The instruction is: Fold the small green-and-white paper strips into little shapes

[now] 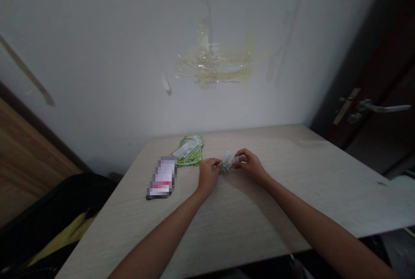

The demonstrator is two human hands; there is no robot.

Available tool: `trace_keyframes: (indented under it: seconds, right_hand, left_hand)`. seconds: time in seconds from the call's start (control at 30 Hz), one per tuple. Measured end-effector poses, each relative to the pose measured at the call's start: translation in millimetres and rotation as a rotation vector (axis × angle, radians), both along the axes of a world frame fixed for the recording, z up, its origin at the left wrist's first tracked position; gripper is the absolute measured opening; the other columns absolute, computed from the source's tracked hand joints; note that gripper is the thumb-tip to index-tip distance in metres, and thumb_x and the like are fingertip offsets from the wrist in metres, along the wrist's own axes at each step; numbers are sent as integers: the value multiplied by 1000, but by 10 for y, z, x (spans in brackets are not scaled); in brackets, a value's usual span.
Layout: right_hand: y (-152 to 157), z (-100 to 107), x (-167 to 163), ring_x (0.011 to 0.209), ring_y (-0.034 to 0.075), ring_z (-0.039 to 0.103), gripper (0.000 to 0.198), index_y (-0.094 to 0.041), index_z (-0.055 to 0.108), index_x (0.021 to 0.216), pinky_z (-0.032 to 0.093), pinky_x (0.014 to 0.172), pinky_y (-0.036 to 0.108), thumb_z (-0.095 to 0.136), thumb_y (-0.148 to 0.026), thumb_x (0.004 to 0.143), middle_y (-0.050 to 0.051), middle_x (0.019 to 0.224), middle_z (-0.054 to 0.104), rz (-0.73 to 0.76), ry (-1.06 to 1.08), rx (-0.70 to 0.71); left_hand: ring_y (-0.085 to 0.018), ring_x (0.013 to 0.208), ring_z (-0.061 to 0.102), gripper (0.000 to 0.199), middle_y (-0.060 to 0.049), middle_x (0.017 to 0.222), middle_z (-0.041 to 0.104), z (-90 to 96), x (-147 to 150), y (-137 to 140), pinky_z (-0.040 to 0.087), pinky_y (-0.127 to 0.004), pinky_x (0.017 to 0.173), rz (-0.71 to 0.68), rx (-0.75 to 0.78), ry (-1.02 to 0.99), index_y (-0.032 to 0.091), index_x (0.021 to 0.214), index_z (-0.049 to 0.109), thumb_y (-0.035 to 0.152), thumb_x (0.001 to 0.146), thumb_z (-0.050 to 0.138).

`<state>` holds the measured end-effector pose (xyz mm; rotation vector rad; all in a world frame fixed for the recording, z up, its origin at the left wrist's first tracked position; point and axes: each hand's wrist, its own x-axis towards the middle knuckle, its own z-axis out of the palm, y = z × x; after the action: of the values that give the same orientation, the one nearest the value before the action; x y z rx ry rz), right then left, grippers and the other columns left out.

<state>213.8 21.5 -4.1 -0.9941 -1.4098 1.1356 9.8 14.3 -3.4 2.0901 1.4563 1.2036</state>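
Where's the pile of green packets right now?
In the head view, the green packets lie left of centre on the table, beyond the phone and left hand.

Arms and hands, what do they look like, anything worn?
The left arm and right arm are bare, no sleeves showing. The left hand and right hand wear no gloves; no watch or bracelet shows. I can't make out any rings.

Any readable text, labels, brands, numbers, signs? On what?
None readable.
Green packets: printing too small and blurred.
Phone-like item: pixelated, unreadable.
Small green-and-white item at the fingertips: any markings too small to read.
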Motion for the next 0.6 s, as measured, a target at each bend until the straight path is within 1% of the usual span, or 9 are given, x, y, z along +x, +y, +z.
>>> trace_keyframes:
  seconds: [0.17, 0.43, 0.6]
  right_hand:
    - [-2, 8, -3, 72, 19, 69, 41, -22, 54, 90, 61, 68, 37, 80, -36, 62, -3, 75, 65, 7, 11, 1]
    - [-10, 19, -7, 68, 17, 69, 42, -22, 54, 90, 60, 66, 34, 81, -35, 62, -4, 72, 63, 14, 29, -10]
    - [-11, 19, -9, 69, 17, 69, 42, -22, 53, 90, 61, 67, 35, 81, -37, 62, -4, 72, 62, 29, 30, -10]
  left_hand:
    - [-21, 88, 66, 18, -6, 87, 75, -12, 1, 8, 48, -35, 85, 19, -2, -2, 18, 85, 75, 27, 87, 60]
    - [-20, 87, 66, 16, -7, 88, 75, -18, 1, 16, 48, -34, 85, 0, 6, 4, 18, 84, 75, 24, 87, 61]
    - [-20, 87, 66, 16, -6, 87, 75, -7, 0, 8, 48, -34, 84, -12, -6, 5, 18, 84, 75, 25, 87, 61]
